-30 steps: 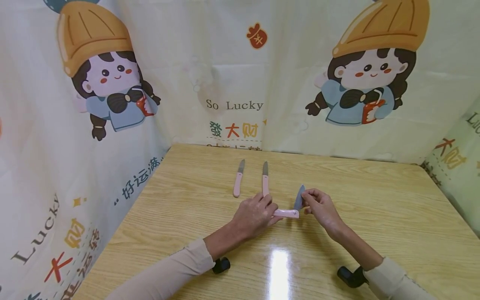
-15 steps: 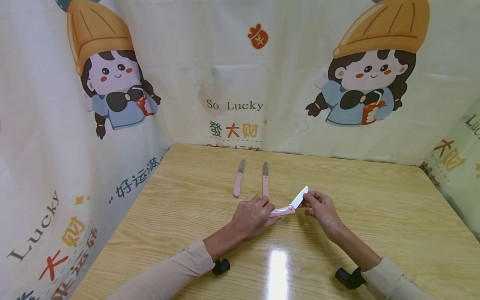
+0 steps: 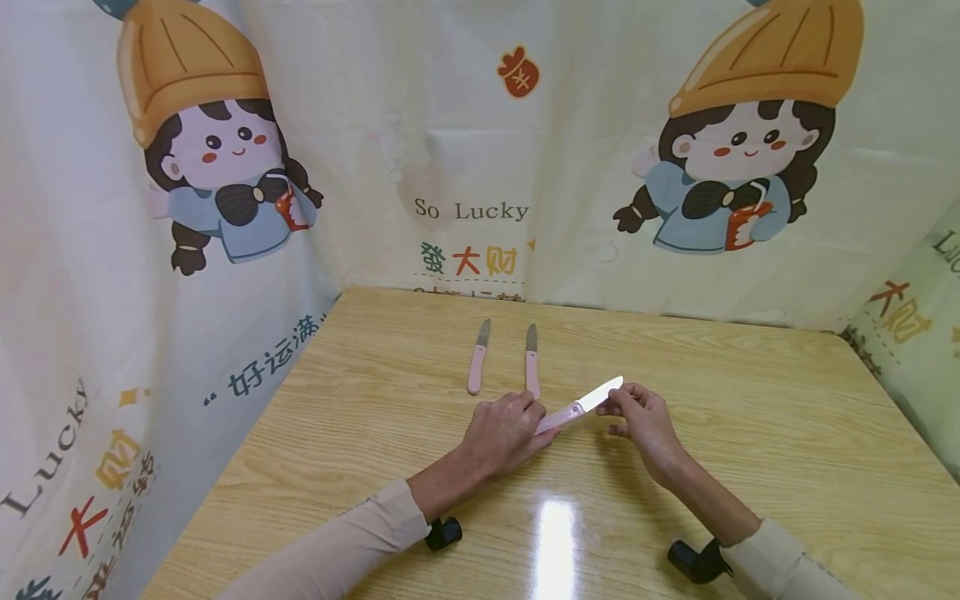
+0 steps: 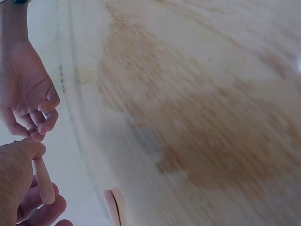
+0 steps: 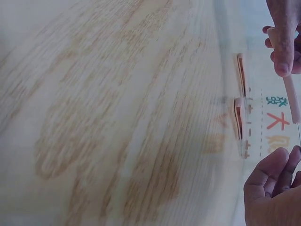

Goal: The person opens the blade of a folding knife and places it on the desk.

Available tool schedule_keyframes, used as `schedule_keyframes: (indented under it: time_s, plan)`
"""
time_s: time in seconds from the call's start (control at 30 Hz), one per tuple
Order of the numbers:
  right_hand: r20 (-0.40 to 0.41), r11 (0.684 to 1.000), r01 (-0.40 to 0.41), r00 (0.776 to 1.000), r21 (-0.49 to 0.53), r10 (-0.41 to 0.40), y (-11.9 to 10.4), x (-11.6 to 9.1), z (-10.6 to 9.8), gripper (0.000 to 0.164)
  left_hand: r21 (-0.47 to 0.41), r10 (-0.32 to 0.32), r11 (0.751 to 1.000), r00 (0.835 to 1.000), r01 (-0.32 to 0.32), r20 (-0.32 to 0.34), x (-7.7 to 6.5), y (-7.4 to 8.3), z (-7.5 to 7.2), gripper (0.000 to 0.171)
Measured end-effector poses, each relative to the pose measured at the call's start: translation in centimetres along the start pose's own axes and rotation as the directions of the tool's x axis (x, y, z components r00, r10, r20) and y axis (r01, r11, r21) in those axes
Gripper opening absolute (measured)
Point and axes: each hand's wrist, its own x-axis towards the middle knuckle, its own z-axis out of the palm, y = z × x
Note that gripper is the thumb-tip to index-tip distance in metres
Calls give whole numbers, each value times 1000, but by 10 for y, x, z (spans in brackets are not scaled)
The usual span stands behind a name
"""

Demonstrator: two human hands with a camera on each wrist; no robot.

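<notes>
In the head view my left hand [image 3: 501,433] grips the pink handle of a folding knife [image 3: 561,417] above the wooden table. Its bright blade [image 3: 598,395] points up and right, nearly in line with the handle. My right hand [image 3: 647,427] pinches the blade near its tip between thumb and fingers. From the right wrist, the handle [image 5: 291,96] runs down from the left hand [image 5: 284,40] toward the right fingers [image 5: 273,176]. In the left wrist view the handle's rear end [image 4: 44,183] sticks out below the left thumb, and the blade is hidden.
Two more pink-handled knives with blades out, one at the left [image 3: 477,358] and one beside it [image 3: 532,367], lie on the table [image 3: 360,417] beyond the left hand. A printed curtain [image 3: 360,167] hangs behind and at the sides. Black wrist camera parts [image 3: 444,533] show below the sleeves.
The knife's blade has swung outward from roughly a right angle to almost straight with the handle, its tip moving right. The handle has tilted up at its pivot end.
</notes>
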Motion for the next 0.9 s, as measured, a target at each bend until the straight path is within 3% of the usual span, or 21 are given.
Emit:
schedule_keyframes:
  time_s: [0.13,0.33,0.5,0.57,0.7,0.9]
  plan:
    - [2,1000,21,1000,-15,-21,2,-1,0,21,-12,-33,999,999,33,21,0,-1,-2,30]
    - [-10,999,33,999,-31,-33,6,-2,1,27,-28,-32,999,997,34,71,1,-4,-3,29]
    - [57,999,53,997,9,-53,10,-4,2,44,-85,-93,991,991,102,101,4,-5,-6,29]
    - [118,998,54,991,27,-57,11,-5,3,48,-144,-147,976,982,164,121,6,-5,-7,29]
    - [224,998,38,974,43,-47,11,-6,9,47,-264,-250,922,956,283,152,11,-4,-9,29]
    - [304,995,3,952,97,-32,7,-4,16,52,-333,-281,881,937,338,208,15,3,-8,31]
